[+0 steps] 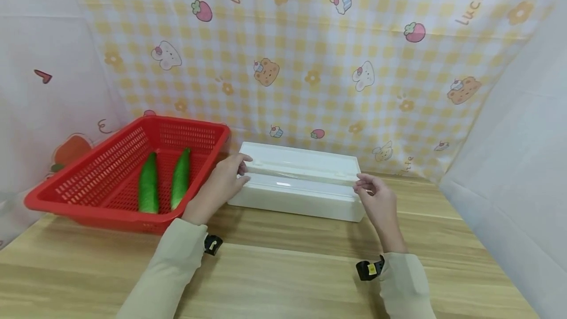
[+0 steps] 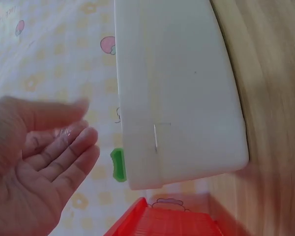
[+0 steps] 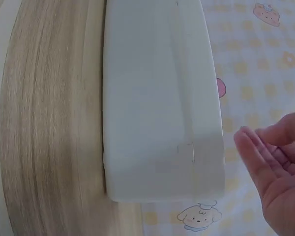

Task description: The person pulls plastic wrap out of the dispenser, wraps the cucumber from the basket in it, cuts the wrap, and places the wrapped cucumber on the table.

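Note:
A long white plastic-wrap dispenser box (image 1: 294,203) stands before the backdrop, its lid (image 1: 305,155) raised at the back. My left hand (image 1: 226,178) is at the box's left end and my right hand (image 1: 376,196) at its right end. Between them, along the box opening, runs a shiny, nearly clear strip of plastic wrap (image 1: 288,175). Both hands seem to pinch its ends between thumb and fingers; a glint shows at the left fingers. In the wrist views, the left hand (image 2: 44,162) and right hand (image 3: 280,172) are beside the box, which hides no fingers.
A red basket (image 1: 88,213) on the left holds two green cucumber-like vegetables (image 1: 148,186). A small green piece (image 2: 118,164) sticks out at the box's left end. Behind hangs a yellow checked cloth (image 1: 310,43); the wooden tabletop (image 1: 283,279) lies in front.

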Demonstrator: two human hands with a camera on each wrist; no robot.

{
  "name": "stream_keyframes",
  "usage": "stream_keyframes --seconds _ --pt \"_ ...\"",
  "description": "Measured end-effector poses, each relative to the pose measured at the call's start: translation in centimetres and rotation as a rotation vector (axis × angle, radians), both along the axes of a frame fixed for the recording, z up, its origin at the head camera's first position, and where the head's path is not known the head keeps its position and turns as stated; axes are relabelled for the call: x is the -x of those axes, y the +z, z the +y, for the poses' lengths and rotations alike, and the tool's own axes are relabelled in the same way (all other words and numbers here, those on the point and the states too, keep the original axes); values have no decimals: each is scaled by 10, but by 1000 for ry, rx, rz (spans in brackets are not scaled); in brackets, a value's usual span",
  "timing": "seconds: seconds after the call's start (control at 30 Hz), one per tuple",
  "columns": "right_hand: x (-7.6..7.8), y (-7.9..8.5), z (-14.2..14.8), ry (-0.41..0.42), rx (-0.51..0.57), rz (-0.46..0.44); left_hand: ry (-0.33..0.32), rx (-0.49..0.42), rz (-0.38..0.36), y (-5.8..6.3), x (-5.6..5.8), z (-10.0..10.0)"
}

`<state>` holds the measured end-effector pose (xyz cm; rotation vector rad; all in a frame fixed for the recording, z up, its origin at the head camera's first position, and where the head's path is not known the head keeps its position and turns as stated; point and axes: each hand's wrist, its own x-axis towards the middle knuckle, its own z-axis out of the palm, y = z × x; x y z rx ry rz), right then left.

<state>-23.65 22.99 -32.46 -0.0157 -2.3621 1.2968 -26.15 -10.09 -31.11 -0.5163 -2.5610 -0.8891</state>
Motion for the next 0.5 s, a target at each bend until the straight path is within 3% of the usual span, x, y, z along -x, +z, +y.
stream_keyframes --seconds 0.23,0.5 --pt "2 -4 -1 -70 7 132 108 -15 148 1 -5 2" --pt "2 2 -2 -99 65 217 157 -109 173 5 -8 2"
